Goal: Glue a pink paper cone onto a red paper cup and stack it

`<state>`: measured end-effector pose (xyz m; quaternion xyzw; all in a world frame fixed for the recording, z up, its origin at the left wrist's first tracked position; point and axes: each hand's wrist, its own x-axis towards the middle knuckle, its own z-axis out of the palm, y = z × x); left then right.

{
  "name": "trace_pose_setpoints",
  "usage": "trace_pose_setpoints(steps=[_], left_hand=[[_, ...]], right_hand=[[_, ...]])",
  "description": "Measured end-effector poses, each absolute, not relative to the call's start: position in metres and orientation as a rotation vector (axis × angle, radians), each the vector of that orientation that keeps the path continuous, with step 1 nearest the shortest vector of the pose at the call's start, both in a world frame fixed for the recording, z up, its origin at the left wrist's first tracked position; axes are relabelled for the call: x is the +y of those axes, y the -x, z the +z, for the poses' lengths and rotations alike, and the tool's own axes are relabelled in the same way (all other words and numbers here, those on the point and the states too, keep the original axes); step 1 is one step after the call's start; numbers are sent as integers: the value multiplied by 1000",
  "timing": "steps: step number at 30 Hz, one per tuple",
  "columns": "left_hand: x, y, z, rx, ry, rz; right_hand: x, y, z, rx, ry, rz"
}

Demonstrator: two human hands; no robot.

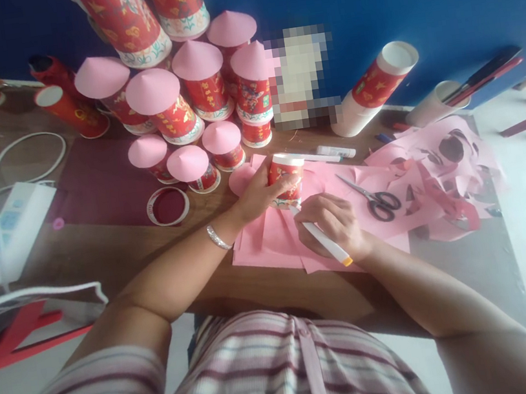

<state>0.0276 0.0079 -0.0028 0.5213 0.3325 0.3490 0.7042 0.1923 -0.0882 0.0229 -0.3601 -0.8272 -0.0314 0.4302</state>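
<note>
My left hand (257,192) is wrapped round a small red paper cup (286,177) that stands upside down on a sheet of pink paper (268,235). My right hand (332,223) grips a white pen (323,241) with an orange end, its tip touching the base of the cup at the paper. Scissors (375,197) with black handles lie on the pink paper just right of my right hand. A silver bracelet sits on my left wrist.
Several red cups topped with pink paper cones (167,106) stand stacked at the back by a blue wall. A red lid (168,206), a white glue tube (335,151), pink paper scraps (441,178), a power strip (22,221) with white cables, and a cup lying sideways (377,86) surround me.
</note>
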Motion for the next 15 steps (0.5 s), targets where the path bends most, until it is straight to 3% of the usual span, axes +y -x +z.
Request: trace_pose_setpoints(steps=[5, 15], left_hand=[[8, -26, -5, 723, -1112, 774], [10, -27, -7, 694, -1040, 821]], right_hand=[[-88, -198, 20, -2018, 827, -112], [-69, -220, -10, -1884, 1119, -106]])
